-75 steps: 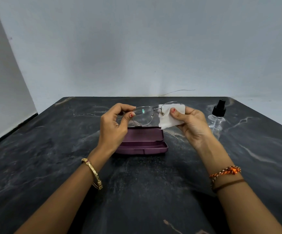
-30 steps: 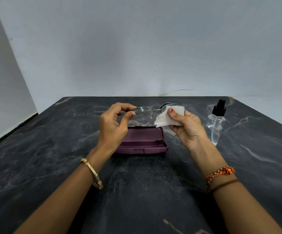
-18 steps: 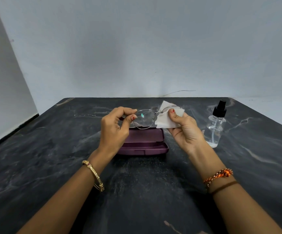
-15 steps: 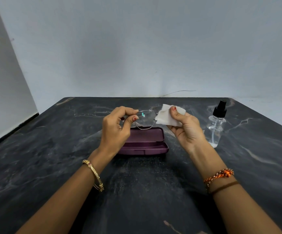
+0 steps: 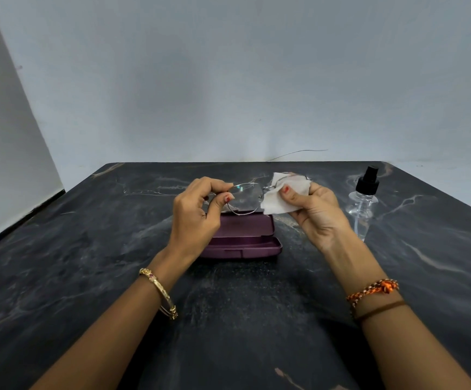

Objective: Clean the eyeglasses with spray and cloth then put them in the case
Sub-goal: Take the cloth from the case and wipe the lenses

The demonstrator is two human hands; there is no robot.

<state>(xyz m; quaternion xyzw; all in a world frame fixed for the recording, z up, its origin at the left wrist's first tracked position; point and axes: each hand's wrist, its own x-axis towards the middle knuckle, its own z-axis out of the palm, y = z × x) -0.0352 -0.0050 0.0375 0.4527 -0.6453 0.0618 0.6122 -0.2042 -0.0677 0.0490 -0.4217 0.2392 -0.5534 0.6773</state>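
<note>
Thin metal-framed eyeglasses [image 5: 245, 199] are held in the air above the purple case [image 5: 245, 235]. My left hand [image 5: 197, 218] pinches their left end between thumb and fingers. My right hand [image 5: 317, 212] pinches a white cloth [image 5: 280, 198] round the right lens, which the cloth hides. The left lens shows bare between my hands. The case lies on the table beneath them; I cannot tell whether its lid is open. A clear spray bottle [image 5: 362, 205] with a black nozzle stands to the right, partly behind my right hand.
The dark marbled table [image 5: 237, 319] runs to a pale wall at the back and a pale panel at the left. A thin wire [image 5: 299, 153] pokes up behind the table's far edge.
My right hand with the cloth has shifted a little over the right lens, thumb sliding on it. My left hand keeps its hold on the glasses.
</note>
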